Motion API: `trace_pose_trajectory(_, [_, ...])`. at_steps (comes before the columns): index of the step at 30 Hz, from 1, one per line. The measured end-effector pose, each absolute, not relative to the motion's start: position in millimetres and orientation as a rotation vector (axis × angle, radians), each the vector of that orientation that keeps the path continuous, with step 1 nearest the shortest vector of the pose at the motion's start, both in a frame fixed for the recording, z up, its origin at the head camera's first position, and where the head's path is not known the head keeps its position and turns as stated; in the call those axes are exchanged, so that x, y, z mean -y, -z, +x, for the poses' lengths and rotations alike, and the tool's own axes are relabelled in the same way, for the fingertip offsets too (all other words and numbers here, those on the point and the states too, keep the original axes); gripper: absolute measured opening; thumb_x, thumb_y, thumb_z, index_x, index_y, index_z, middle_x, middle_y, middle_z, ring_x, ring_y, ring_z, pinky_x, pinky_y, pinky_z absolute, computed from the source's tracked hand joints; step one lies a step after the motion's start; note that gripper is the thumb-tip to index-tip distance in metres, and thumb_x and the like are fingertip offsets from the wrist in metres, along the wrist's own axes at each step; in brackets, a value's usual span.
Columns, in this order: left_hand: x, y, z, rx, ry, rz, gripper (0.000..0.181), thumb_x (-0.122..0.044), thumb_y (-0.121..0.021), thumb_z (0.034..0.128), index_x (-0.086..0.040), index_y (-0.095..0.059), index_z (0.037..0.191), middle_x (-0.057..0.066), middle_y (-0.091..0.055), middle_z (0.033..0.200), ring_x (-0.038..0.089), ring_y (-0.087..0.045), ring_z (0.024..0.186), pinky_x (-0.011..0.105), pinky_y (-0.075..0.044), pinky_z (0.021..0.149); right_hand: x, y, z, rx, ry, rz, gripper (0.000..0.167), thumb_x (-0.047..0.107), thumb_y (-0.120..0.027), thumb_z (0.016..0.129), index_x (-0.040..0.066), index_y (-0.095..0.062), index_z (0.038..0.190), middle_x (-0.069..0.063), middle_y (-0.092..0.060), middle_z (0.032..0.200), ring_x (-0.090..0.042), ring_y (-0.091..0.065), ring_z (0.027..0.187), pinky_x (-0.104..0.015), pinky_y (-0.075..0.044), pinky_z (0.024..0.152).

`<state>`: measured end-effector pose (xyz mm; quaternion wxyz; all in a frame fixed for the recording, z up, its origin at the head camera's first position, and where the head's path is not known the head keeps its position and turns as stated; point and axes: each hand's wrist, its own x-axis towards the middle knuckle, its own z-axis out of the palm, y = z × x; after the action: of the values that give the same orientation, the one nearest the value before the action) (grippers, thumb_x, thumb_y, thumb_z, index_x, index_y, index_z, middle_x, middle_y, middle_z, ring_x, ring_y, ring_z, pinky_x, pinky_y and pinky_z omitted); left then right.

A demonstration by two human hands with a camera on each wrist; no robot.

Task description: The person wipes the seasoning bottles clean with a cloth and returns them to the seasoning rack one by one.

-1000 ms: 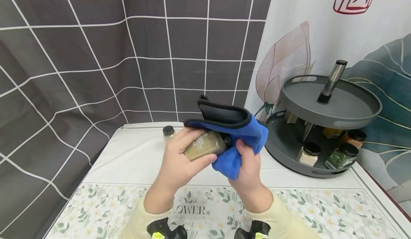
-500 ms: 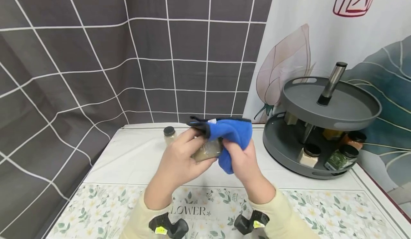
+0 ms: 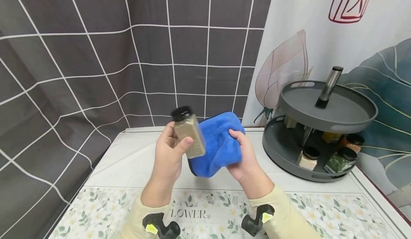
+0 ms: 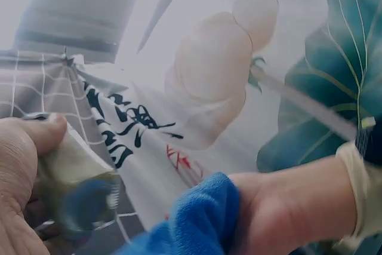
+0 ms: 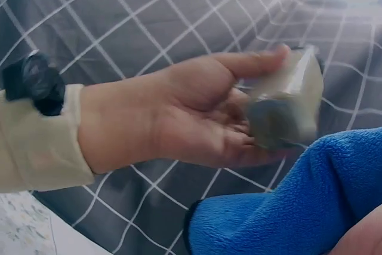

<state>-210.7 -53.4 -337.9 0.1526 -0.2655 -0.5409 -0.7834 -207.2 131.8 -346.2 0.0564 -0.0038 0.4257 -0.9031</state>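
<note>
My left hand (image 3: 168,157) grips a spice jar (image 3: 190,135) with a black lid and tan powder inside, its lid tilted up and to the left. The thumb lies across the jar's near face. Just right of it, my right hand (image 3: 245,157) holds a blue cloth (image 3: 221,142) with a dark edge, pinched under the thumb. In the head view the cloth hangs behind and beside the jar. The jar's base (image 5: 271,120) faces the right wrist view, somewhat blurred. Also in the left wrist view are the jar (image 4: 77,183) and the bunched cloth (image 4: 203,213).
A grey two-tier turntable rack (image 3: 327,107) with a metal post stands at the right. On its lower tier sit several black-lidded jars, among them a green one (image 3: 341,159) and a pale one (image 3: 308,158). A floral mat (image 3: 321,210) covers the table's front.
The cloth has come off the jar's lid end and now hangs spread beside it. My left hand has turned the jar from lying sideways to lid up. Another jar behind is now hidden.
</note>
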Motion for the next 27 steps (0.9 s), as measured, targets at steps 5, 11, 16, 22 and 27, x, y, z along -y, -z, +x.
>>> trace_pose_trajectory(5, [44.3,339.4,-207.6,1.339,2.407,-0.683,0.076,-0.021,-0.093,0.0713,-0.01,-0.051,0.133,0.006,-0.063,0.121,0.023,-0.061,0.112,0.035,-0.052,0.098,-127.7,343.7,-190.7,-1.421,2.764,-0.118,0.038,0.03,-0.039,0.101,0.013,-0.031,0.135,0.0,-0.055,0.116,-0.012,-0.061,0.094,-0.024,-0.053,0.082])
trace_pose_trajectory(11, [40.1,343.0,-211.9,1.268,2.297,-0.637,0.07,-0.001,-0.088,0.0737,-0.01,-0.049,0.131,0.009,-0.061,0.122,0.026,-0.061,0.112,0.034,-0.053,0.096,-123.7,339.9,-179.4,-1.51,2.804,-0.228,0.035,0.024,-0.04,0.099,0.013,-0.033,0.132,-0.001,-0.054,0.117,-0.015,-0.06,0.097,-0.027,-0.054,0.083])
trace_pose_trajectory(16, [40.0,345.3,-214.4,1.276,2.24,-0.707,0.067,-0.007,-0.09,0.0736,-0.011,-0.05,0.127,0.008,-0.061,0.12,0.024,-0.062,0.109,0.032,-0.055,0.092,-123.1,339.9,-181.0,-1.543,2.879,-0.221,0.026,0.02,-0.042,0.099,0.014,-0.04,0.124,0.0,-0.057,0.113,-0.015,-0.061,0.096,-0.028,-0.054,0.084])
trace_pose_trajectory(22, [39.0,347.9,-218.6,1.37,2.108,-0.703,0.063,-0.01,-0.089,0.0762,-0.012,-0.048,0.123,0.008,-0.059,0.121,0.024,-0.062,0.11,0.032,-0.055,0.092,-124.0,344.4,-187.7,-1.553,2.797,-0.171,0.031,0.022,-0.044,0.099,0.01,-0.039,0.127,-0.001,-0.057,0.111,-0.013,-0.063,0.091,-0.026,-0.055,0.079])
trace_pose_trajectory(27, [47.0,350.4,-235.7,1.635,1.944,-0.509,0.057,0.01,-0.08,0.0759,-0.003,-0.042,0.117,0.014,-0.058,0.119,0.027,-0.064,0.108,0.031,-0.056,0.092,-132.9,358.5,-217.3,-1.439,2.731,0.004,0.029,0.024,-0.046,0.1,0.012,-0.038,0.126,0.004,-0.058,0.098,-0.008,-0.061,0.076,-0.019,-0.052,0.068])
